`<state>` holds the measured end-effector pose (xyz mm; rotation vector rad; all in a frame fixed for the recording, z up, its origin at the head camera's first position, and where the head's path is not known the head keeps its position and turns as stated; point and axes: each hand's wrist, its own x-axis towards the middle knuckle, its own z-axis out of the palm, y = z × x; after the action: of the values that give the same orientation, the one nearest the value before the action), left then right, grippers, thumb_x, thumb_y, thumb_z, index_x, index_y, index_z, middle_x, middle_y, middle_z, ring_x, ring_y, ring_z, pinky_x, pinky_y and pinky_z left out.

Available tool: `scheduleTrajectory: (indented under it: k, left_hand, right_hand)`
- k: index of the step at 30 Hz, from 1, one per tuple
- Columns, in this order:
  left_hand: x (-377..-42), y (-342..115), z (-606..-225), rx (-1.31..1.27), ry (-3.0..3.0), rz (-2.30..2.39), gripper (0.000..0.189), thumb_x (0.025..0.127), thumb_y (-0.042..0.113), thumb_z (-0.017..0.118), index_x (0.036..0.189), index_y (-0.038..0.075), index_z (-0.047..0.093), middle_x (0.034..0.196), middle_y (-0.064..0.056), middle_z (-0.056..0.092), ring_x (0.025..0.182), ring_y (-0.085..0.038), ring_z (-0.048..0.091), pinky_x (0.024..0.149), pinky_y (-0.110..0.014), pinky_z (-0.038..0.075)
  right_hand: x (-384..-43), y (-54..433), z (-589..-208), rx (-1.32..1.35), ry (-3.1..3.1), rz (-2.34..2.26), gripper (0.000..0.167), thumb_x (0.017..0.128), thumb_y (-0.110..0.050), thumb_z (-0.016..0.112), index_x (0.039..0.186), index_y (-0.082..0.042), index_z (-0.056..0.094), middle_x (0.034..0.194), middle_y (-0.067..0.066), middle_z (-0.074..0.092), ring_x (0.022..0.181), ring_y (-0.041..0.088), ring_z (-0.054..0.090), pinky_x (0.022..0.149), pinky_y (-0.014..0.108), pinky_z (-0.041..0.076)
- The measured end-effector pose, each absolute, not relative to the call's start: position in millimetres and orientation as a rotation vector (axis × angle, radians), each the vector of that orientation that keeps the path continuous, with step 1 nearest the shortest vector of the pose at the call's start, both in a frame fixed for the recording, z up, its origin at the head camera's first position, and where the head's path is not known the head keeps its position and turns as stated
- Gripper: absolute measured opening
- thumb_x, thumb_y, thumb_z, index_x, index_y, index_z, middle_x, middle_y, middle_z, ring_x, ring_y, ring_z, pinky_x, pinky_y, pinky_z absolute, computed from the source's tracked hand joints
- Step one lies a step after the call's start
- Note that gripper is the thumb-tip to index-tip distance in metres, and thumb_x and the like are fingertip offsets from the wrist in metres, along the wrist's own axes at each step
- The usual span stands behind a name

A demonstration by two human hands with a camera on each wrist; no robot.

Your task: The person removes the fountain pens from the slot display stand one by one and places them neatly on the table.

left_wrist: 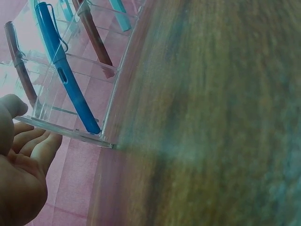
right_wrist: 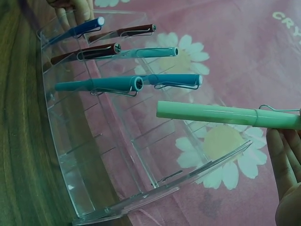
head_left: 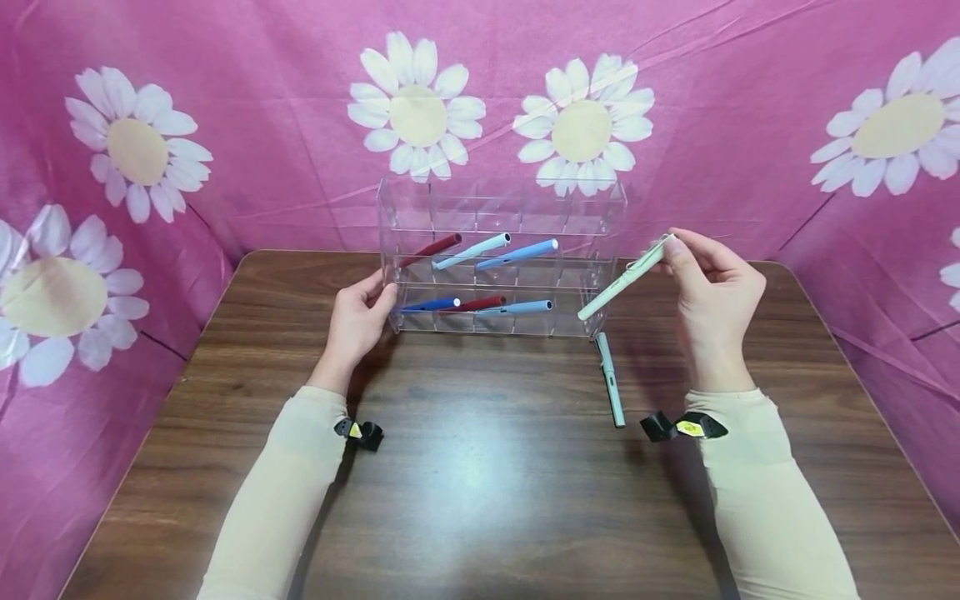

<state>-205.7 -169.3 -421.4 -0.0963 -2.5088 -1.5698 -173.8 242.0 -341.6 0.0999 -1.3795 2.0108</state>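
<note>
My left hand (head_left: 356,321) holds the left side wall of a clear acrylic pen rack (head_left: 495,286), with the thumb on one face and the fingers on the other in the left wrist view. My right hand (head_left: 716,292) pinches a pale green pen (head_left: 622,286) near its clip end, tilted in the air by the rack's right side. In the lower tier lean a dark blue pen (head_left: 431,305), a dark red pen (head_left: 480,304) and a light blue pen (head_left: 525,307). Behind them sit another dark red pen (head_left: 431,249), a pale blue pen (head_left: 472,251) and a blue pen (head_left: 517,254).
A grey-green pen (head_left: 611,381) lies on the wooden table (head_left: 465,500), just in front of the rack's right corner. Pink cloth (head_left: 292,125) with white daisies hangs behind and along the sides. The rack stands near the table's back edge.
</note>
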Motion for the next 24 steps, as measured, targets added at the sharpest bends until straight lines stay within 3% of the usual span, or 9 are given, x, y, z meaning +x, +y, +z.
scheduleTrajectory:
  k: [9, 12, 18, 24]
  left_hand:
    - [-207, -171, -424, -0.103, -2.505, -1.563, 0.040, 0.108, 0.015, 0.062, 0.147, 0.006, 0.066, 0.133, -0.019, 0.074, 0.116, -0.029, 0.072, 0.086, -0.004, 0.049]
    - [-207, -171, -423, -0.107, -2.507, -1.558, 0.040, 0.108, 0.015, 0.062, 0.147, 0.006, 0.067, 0.133, -0.018, 0.075, 0.113, -0.020, 0.072, 0.086, -0.004, 0.049]
    - [-206, -172, -423, -0.097, -2.499, -1.574, 0.040, 0.108, 0.016, 0.063, 0.146, 0.007, 0.067, 0.131, -0.018, 0.076, 0.095, 0.007, 0.065, 0.084, -0.005, 0.050]
    - [-206, -171, -422, -0.095, -2.505, -1.572, 0.040, 0.108, 0.017, 0.063, 0.147, 0.008, 0.067, 0.132, -0.017, 0.076, 0.097, 0.004, 0.066, 0.084, -0.005, 0.050]
  right_hand:
    - [-172, 244, -350, 0.098, -1.472, 1.989, 0.022, 0.089, 0.005, 0.083, 0.106, 0.018, 0.077, 0.081, 0.012, 0.082, 0.068, 0.015, 0.075, 0.067, 0.022, 0.059]
    - [-171, 244, -353, 0.123, -1.481, 2.005, 0.021, 0.090, 0.006, 0.081, 0.106, 0.019, 0.076, 0.080, 0.012, 0.082, 0.069, 0.017, 0.078, 0.067, 0.023, 0.059]
    - [-168, 245, -358, 0.162, -1.549, 2.005, 0.025, 0.092, 0.005, 0.080, 0.109, 0.022, 0.074, 0.082, 0.011, 0.083, 0.072, 0.018, 0.079, 0.069, 0.024, 0.059]
    - [-166, 247, -361, 0.148, -1.610, 2.001, 0.024, 0.093, 0.003, 0.080, 0.110, 0.020, 0.075, 0.083, 0.009, 0.083, 0.073, 0.017, 0.080, 0.071, 0.024, 0.061]
